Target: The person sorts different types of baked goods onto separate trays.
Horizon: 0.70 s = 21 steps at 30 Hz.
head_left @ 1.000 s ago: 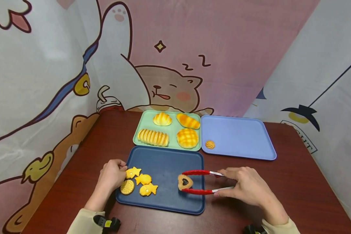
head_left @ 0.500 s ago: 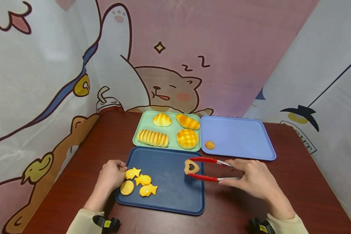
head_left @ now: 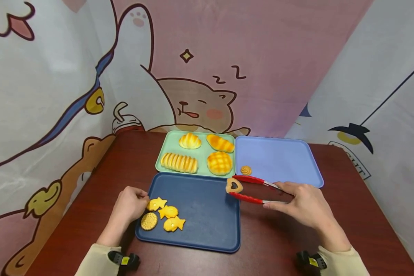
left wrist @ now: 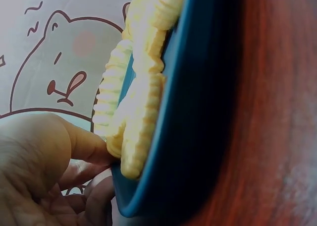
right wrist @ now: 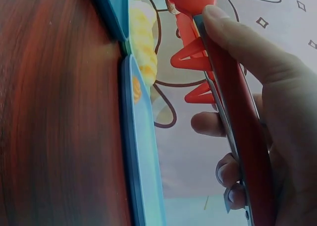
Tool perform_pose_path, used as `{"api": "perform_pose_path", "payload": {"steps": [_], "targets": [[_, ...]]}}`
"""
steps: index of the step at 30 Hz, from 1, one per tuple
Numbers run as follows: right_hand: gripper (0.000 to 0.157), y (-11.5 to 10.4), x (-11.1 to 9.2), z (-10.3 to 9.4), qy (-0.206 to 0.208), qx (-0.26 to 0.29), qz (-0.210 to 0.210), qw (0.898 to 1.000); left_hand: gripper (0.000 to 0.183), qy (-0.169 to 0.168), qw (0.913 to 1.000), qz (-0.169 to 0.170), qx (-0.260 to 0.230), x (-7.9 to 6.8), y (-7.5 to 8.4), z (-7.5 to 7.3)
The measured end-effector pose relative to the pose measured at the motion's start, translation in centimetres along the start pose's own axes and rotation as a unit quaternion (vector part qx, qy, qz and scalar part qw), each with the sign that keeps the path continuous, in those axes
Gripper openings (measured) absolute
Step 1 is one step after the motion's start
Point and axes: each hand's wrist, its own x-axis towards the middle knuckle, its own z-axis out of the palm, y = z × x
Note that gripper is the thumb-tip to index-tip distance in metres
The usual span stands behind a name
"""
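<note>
My right hand (head_left: pixel 305 203) grips a pair of red-tipped tongs (head_left: pixel 250 199), thumb on one arm and fingers on the other. A heart-shaped cookie (head_left: pixel 234 186) with a dark centre is squeezed between the tong tips, above the upper right corner of the navy tray (head_left: pixel 207 230). At that tray's left edge, my left hand (head_left: pixel 130 203) pinches the rim beside a fish-shaped cookie (head_left: pixel 156 204). Two more fish cookies and a round ridged cookie (head_left: pixel 149 221) lie close by. In the right wrist view, the tongs' red handle (right wrist: pixel 237 122) runs along my palm.
Behind the navy tray stands a green tray (head_left: pixel 201 145) with several breads, including a round bread (head_left: pixel 219 163) and a ridged loaf (head_left: pixel 179 163). Right of it, a light blue tray (head_left: pixel 279 161) bears one small swirl cookie (head_left: pixel 246 170). A cartoon-printed cloth (head_left: pixel 262 69) hangs behind the table.
My right hand has carried the heart-shaped cookie in the tongs away from me and rightward, from over the navy tray's right half to its far right corner. My left hand has stayed at the rim.
</note>
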Motion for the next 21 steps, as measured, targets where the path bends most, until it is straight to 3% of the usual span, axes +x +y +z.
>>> {"api": "perform_pose_path", "payload": {"steps": [6,11,21], "targets": [[0.091,1.0,0.2,-0.3,-0.005,-0.007,0.022,1.000,0.018,-0.003,1.0000,-0.002,0.004,0.0,-0.1,0.0],[0.088,2.2,0.4,-0.1,0.018,-0.020,0.024,0.999,0.017,0.000,1.0000,0.005,0.004,-0.1,0.2,-0.1],[0.085,4.2,0.4,-0.4,0.024,-0.032,0.089,0.995,0.015,0.000,1.0000,0.004,0.007,0.0,0.3,-0.3]]}}
